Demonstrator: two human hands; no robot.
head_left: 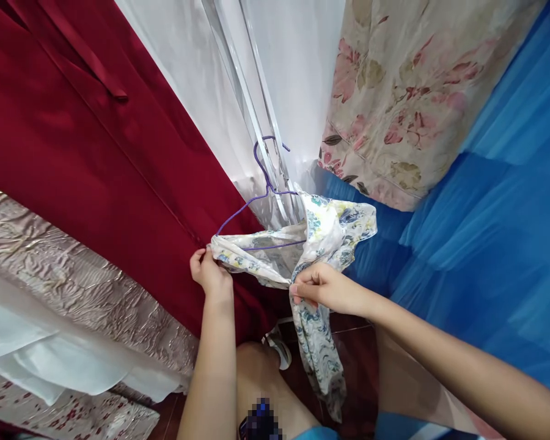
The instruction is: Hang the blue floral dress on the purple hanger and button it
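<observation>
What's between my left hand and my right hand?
In the head view, a strip of the floral garment stretches between your left hand and right hand; above it shows the purple hanger.

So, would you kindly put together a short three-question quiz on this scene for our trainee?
1. Multiple choice: what colour is the hanger inside the patterned garment?
A) Yellow
B) Purple
C) Green

2. True or false: only one of the person's hands is touching the patterned garment.

3. Fill in the blank: the hanging cloth at the right edge of the picture is ____ in colour.

Key:
1. B
2. False; the left hand pinches it at one shoulder, and the right hand pinches it lower down the front.
3. blue
</observation>
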